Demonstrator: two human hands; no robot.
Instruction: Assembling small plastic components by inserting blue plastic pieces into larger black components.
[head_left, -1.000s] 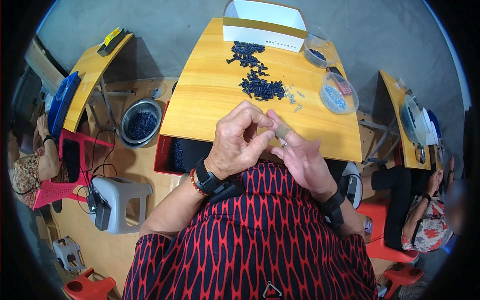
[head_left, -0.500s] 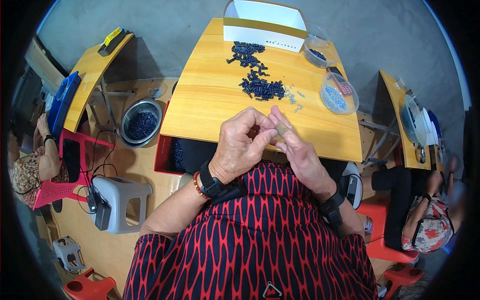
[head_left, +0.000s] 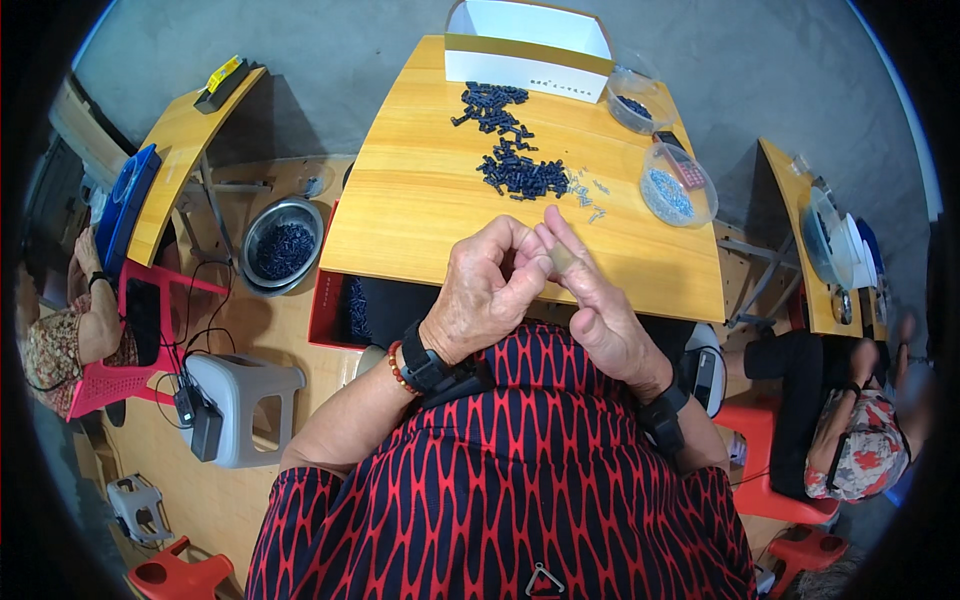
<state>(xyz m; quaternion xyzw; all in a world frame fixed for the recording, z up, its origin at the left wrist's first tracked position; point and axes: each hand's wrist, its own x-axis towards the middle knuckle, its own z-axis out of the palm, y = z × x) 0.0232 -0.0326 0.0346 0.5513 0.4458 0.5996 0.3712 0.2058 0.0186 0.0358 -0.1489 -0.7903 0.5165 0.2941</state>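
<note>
From the head view, the left hand (head_left: 490,290) has thumb and forefinger pinched together against the fingers of the right hand (head_left: 610,325), which is spread fairly wide; I can't tell whether some small bit sits in that pinch. Beyond them, dark pieces (head_left: 525,177) lie heaped on the table (head_left: 420,190), with clear bits (head_left: 585,190) just beside. The dark ones look light and stiff, best nipped mid-length; the clear ones seem thin, perhaps slippery, wanting fingertips.

A row of small dark print runs along the front of the white box (head_left: 528,73), ahead of the fingers (head_left: 505,237). It is too small to read.
</note>
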